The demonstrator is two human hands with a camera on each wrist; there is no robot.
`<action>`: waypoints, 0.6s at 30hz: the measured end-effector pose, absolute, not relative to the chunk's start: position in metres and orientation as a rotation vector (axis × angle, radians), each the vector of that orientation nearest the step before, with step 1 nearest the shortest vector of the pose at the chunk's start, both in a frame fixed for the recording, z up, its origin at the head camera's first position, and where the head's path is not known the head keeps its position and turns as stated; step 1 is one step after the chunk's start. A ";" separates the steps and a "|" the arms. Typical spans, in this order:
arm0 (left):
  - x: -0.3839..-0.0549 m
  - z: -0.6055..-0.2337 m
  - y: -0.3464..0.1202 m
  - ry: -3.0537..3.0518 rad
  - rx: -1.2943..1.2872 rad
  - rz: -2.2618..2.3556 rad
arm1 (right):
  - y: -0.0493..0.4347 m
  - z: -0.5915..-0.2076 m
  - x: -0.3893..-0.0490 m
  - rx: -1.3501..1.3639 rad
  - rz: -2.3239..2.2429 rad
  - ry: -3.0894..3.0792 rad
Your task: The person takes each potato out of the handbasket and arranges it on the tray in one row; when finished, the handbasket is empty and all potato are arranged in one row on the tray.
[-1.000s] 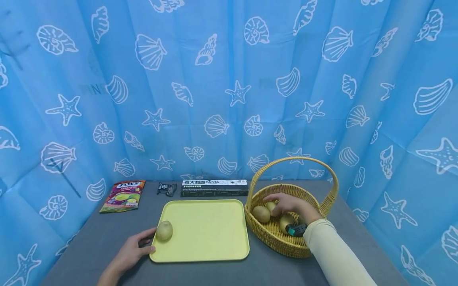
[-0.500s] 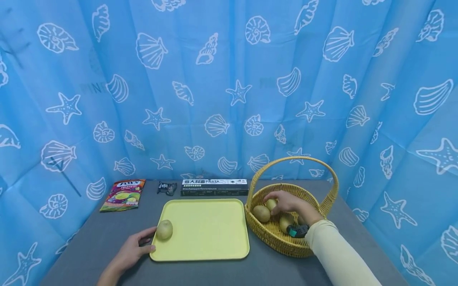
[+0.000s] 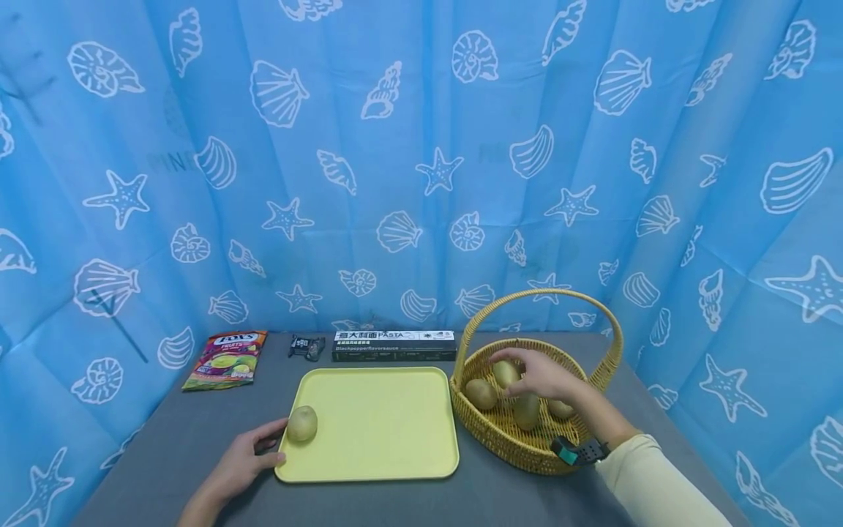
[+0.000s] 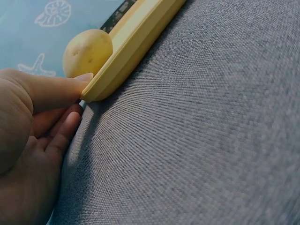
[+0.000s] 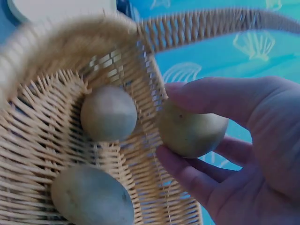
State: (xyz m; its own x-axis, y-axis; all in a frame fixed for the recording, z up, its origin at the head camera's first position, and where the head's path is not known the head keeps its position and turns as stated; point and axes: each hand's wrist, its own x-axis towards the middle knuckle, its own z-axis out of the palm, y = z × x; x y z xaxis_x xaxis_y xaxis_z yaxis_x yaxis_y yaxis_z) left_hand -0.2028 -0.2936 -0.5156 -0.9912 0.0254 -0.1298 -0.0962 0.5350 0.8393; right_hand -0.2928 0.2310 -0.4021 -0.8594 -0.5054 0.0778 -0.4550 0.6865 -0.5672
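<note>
Inside the wicker basket (image 3: 490, 439), at the right in the head view, my right hand (image 3: 545, 379) holds a potato (image 5: 190, 133) between thumb and fingers. Other potatoes lie in the basket: one potato (image 3: 481, 394) to the left, one potato (image 3: 527, 411) nearer the front, and another potato (image 3: 560, 408) under my wrist. My left hand (image 3: 245, 459) is at the left edge of the yellow tray (image 3: 382, 432); in the left wrist view its thumb is on the rim, with fingers below. A single potato (image 3: 302, 424) sits at the tray's left side.
Behind the tray lies a pasta box (image 3: 394, 347), with a small black packet (image 3: 306, 348) beside it. A colourful candy bag (image 3: 226, 361) lies back left. The basket's tall handle (image 3: 612, 351) arches over the opening. A blue shell-patterned curtain (image 3: 421, 183) surrounds the grey table (image 3: 369, 505).
My right hand has shifted slightly right, its wrist swinging toward the front right, and the potato by its fingers has moved a little right. The left hand and tray stay put.
</note>
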 end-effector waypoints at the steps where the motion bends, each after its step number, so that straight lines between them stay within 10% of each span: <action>1: -0.203 -0.516 -0.294 2.642 -0.059 1.455 | 0.231 -0.402 -0.289 -0.813 -0.924 2.815; 18: -0.203 -0.518 -0.295 2.637 -0.061 1.474 | 0.200 -0.382 -0.237 -0.905 -1.263 2.851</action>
